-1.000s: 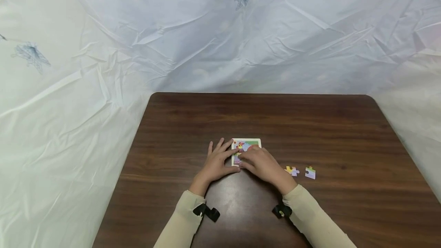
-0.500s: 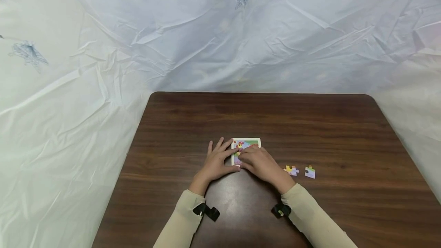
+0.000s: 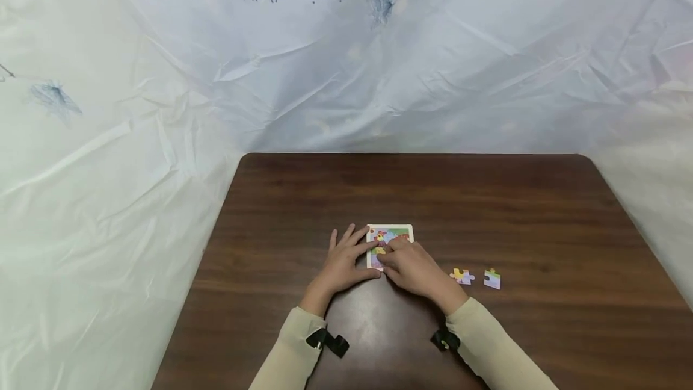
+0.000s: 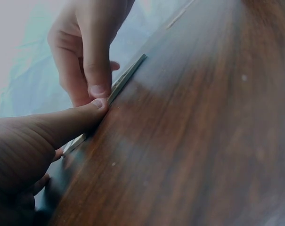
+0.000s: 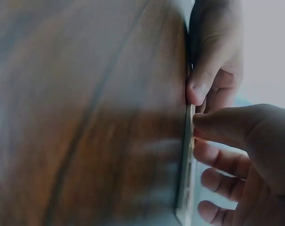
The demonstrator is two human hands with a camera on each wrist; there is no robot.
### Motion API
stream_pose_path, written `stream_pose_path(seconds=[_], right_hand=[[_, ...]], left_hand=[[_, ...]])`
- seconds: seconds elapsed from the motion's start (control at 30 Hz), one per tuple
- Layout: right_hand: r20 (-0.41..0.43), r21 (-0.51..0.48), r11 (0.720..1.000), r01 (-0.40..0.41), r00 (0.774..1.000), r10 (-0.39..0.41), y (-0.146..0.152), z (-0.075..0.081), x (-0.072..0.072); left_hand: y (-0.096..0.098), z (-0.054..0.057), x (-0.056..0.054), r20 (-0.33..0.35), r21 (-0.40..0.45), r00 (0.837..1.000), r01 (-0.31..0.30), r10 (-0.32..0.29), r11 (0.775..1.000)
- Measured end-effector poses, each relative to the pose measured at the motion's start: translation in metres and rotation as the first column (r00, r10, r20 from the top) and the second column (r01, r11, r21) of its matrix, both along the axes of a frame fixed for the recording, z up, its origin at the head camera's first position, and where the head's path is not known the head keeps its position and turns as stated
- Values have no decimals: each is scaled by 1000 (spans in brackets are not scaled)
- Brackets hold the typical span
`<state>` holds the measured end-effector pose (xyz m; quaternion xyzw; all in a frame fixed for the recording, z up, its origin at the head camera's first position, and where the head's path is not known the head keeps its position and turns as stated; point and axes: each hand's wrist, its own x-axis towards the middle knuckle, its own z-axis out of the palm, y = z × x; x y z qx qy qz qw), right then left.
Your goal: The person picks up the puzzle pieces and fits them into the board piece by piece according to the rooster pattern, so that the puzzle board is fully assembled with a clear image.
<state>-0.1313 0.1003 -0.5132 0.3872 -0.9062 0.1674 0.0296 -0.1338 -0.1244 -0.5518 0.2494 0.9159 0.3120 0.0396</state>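
Observation:
A small jigsaw board (image 3: 406,227) with a pale rim and a colourful picture lies flat on the table. My left hand (image 3: 342,266) is spread over its left side, the thumb along the near edge and the index finger reaching onto the picture. My right hand (image 3: 415,269) covers the board's right part, thumb and fingertips touching the picture. In the right wrist view, the right thumb (image 5: 222,125) and slightly bent fingers (image 5: 222,160) meet the board's top, with a gap between thumb and index. Whatever lies under those fingertips is hidden.
Right of the right hand lie a yellow and lilac jigsaw piece (image 3: 462,276) and a green and lilac piece (image 3: 492,279). The brown wooden table (image 3: 303,191) has rounded far corners. Behind it hangs a creased pale sheet (image 3: 325,77) with printed lettering.
The head view has tilted up slightly, so everything sits a little lower. The right fingertips have shifted slightly on the picture; the left hand keeps its place on the board.

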Motion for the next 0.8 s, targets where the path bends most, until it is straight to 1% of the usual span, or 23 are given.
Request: stream_pose_path(seconds=[0.1, 0.2, 0.23, 0.3, 0.4, 0.47, 0.8], right_hand=[[-22, 9, 1000, 7, 1000, -6, -1, 0, 6], [-21, -14, 1000, 9, 1000, -10, -2, 2, 9], [-5, -24, 1000, 5, 1000, -5, -2, 2, 10], [35, -14, 1000, -2, 999, 3, -2, 4, 13], [84, 20, 1000, -10, 996, 9, -2, 6, 15], [101, 53, 999, -2, 995, -4, -3, 6, 17], [75, 101, 994, 31, 996, -39, -9, 4, 26]], left_hand=[[1, -1, 1, -4, 10, 1000, -7, 7, 1000], [1, -1, 2, -8, 10, 1000, -13, 13, 1000], [2, -2, 2, -7, 5, 1000, -14, 14, 1000], [2, -2, 3, 0, -2, 1000, -13, 13, 1000], [2, -3, 2, 3, -5, 1000, -13, 13, 1000], [3, -3, 2, 3, -2, 1000, -12, 12, 1000], [3, -2, 3, -6, 13, 1000, -14, 14, 1000]])
